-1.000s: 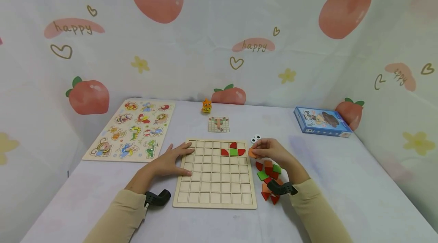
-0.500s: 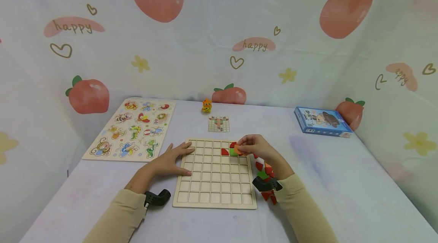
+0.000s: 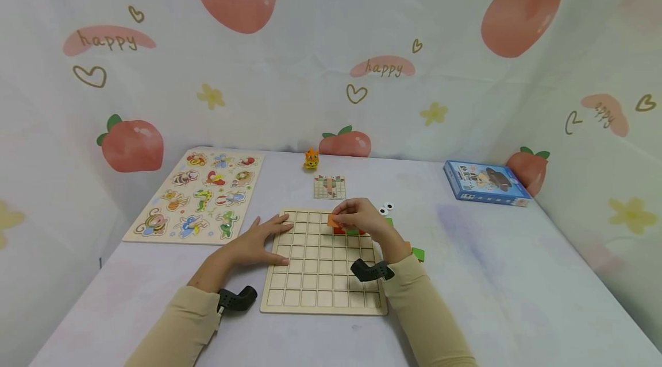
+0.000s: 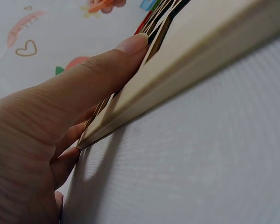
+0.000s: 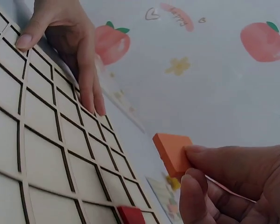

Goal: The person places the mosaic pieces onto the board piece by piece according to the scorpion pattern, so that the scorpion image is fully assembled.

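Observation:
A wooden grid board lies on the white cloth, divided into square cells. My left hand rests along its left edge, thumb and fingertips on the rim, fingers spread. Between thumb and fingers my right hand pinches an orange square tile, held above the upper part of the board. Just below that hand, a red tile and a green tile show in the grid, partly covered by it. The right wrist view also has a red piece set in a cell.
Loose tiles, such as a green one, lie right of the board, largely hidden by the right arm. Two googly-eye pieces sit near its top right corner. Behind are a pattern card, an orange figurine, an insect puzzle and a blue box.
My right hand has carried the orange tile leftward from beside the board's right edge, over the red and green tiles, to the upper middle. The left hand has stayed in place.

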A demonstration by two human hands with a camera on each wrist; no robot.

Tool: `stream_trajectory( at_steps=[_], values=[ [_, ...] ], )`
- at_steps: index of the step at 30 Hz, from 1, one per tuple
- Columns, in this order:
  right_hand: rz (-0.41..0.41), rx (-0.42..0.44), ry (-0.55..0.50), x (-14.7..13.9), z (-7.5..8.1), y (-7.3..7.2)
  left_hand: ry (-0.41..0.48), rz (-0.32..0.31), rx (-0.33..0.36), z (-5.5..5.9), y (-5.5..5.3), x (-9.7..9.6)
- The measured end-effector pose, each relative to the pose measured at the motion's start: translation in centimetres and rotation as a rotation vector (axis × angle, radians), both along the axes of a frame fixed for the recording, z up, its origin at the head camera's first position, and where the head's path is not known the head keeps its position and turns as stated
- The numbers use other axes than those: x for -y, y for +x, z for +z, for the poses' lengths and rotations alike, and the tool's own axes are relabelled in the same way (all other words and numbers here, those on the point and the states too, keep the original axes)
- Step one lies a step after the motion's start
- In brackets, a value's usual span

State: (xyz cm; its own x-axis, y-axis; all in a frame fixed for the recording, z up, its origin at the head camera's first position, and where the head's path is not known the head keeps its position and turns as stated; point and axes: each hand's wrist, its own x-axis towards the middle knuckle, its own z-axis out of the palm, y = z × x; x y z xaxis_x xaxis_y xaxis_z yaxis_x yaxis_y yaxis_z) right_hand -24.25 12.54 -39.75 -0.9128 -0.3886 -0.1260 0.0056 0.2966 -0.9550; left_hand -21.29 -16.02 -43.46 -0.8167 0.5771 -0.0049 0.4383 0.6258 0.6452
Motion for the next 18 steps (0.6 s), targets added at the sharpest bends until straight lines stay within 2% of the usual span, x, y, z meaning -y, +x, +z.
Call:
stream_trajectory(
  at_steps=[6, 13, 18],
  values=[
    [-0.075, 0.012, 0.015, 1.8, -0.9, -0.5, 0.001, 0.001, 0.016, 0.1, 0.1, 0.0],
    [-0.079, 0.007, 0.069, 2.7, -1.7, -0.5, 0.002, 0.002, 0.007, 0.0, 0.0, 0.0],
    [-0.112, 0.015, 0.09, 2.8, -2.2, -0.5, 0.005, -0.001, 0.008, 0.0, 0.0, 0.0]
  ],
)
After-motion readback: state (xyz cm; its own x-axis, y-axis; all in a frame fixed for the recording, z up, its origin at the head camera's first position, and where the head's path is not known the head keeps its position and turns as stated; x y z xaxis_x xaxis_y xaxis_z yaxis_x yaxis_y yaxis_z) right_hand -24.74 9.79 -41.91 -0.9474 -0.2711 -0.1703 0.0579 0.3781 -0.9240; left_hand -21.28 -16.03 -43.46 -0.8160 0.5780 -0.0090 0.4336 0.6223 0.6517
